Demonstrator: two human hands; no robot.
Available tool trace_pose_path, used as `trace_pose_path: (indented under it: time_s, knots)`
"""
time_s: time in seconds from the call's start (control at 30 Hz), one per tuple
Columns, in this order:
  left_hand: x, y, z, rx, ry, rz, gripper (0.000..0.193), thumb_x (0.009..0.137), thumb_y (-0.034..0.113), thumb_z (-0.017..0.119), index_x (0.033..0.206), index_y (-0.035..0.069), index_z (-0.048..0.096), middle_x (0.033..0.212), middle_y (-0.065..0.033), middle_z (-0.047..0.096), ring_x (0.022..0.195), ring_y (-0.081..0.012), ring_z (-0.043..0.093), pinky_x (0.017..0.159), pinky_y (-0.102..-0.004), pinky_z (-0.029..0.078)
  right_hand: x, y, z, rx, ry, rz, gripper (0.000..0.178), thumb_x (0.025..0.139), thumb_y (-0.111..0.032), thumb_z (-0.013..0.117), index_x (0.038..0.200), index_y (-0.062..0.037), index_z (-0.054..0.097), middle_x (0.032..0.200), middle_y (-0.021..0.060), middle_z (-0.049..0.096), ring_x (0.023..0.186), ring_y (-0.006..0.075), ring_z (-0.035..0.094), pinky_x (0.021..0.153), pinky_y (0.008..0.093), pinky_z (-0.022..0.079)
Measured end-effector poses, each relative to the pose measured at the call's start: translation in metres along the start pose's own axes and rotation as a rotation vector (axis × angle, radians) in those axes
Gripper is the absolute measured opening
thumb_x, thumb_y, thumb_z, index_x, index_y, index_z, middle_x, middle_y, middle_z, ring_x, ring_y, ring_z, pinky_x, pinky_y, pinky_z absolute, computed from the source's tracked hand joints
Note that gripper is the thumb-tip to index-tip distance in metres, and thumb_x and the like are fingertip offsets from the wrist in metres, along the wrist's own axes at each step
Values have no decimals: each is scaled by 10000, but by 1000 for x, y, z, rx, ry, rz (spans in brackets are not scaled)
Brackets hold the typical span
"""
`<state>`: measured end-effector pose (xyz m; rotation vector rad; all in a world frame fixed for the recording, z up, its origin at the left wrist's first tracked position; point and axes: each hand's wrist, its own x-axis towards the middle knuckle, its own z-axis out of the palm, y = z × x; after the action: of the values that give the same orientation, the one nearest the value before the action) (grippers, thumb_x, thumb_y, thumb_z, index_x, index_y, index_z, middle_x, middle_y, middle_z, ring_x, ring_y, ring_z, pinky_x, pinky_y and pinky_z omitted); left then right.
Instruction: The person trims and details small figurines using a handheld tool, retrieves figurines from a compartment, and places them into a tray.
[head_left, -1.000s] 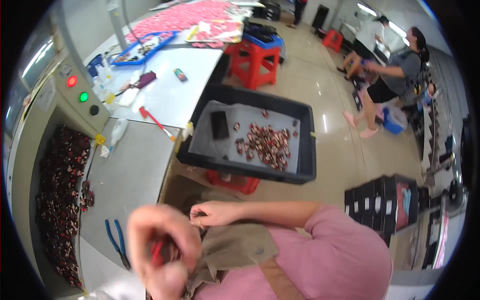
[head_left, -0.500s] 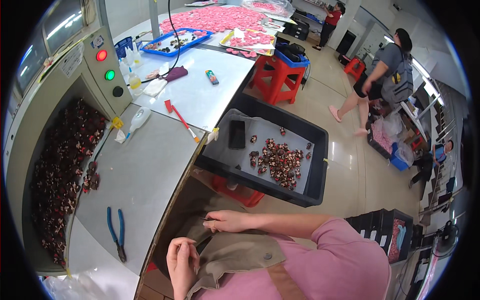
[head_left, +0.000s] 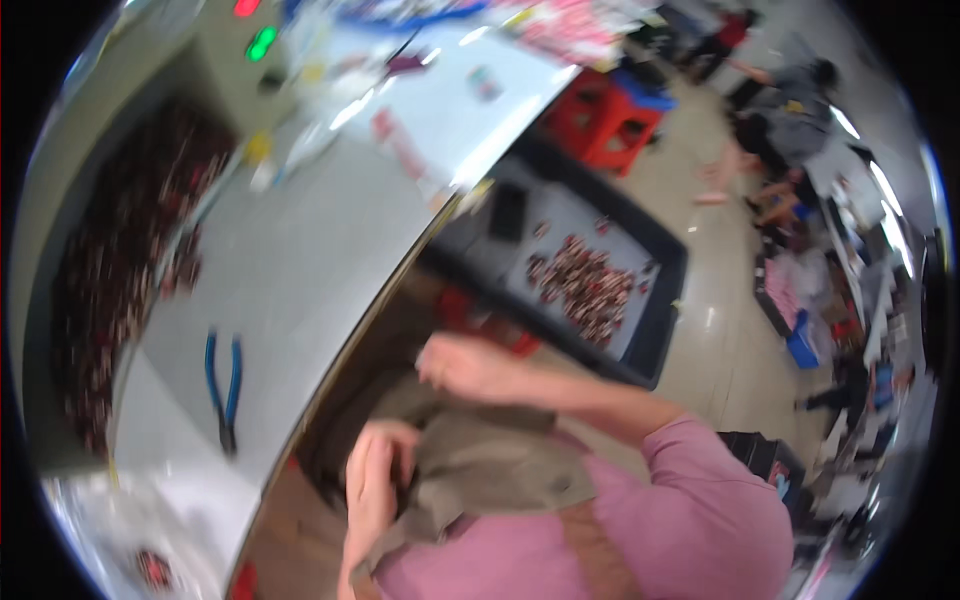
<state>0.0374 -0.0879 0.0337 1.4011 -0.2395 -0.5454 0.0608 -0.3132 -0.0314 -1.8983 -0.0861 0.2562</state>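
My left hand [head_left: 378, 470] is beside the edge of a brown-olive apron [head_left: 500, 455] over my lap, fingers curled inward; what they hold, if anything, is hidden. Just beyond it, my right hand [head_left: 465, 368] is closed with its fingertips pinched above the apron's far part; motion blur hides anything between them. On the grey worktop to my left lie blue-handled pliers [head_left: 222, 395], touched by neither hand. Beyond my right forearm stands a black crate [head_left: 655, 350] holding a pile of small brown-and-red figure-like pieces [head_left: 590, 285] and a dark phone-like slab [head_left: 508, 210].
A machine opening at left holds a heap of similar dark pieces [head_left: 130, 270]. The worktop's edge [head_left: 340, 360] runs diagonally beside my lap. A red stool [head_left: 605, 125] stands past the crate. A plastic bag [head_left: 140, 520] lies near left. A person [head_left: 795, 110] is in the aisle.
The view has swung and blurred, so the pliers sit higher and the crate farther right. Both hands stay curled over the apron, the right one slightly higher in the picture.
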Motion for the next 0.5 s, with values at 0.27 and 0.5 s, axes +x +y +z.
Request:
trace_pose_path:
  time_s: [0.27, 0.5]
  knots:
    - [2, -5, -12, -77, -196, -13, 517, 951, 20, 430, 1443, 67, 281, 996, -55, 527, 808, -119, 494, 773, -264, 431, -13, -97, -19, -47, -60, 54, 147, 986, -114, 462, 1054, -44, 572, 809, 5, 535, 705, 80, 502, 639, 230, 432]
    - [-9, -19, -22, -62, -152, -4, 465, 964, 45, 505, 1403, 53, 352, 1053, -76, 604, 850, -122, 560, 757, -277, 470, -12, -105, -2, -364, -228, -191, 130, 941, -115, 509, 1000, -21, 578, 859, 79, 598, 690, 178, 575, 631, 286, 454]
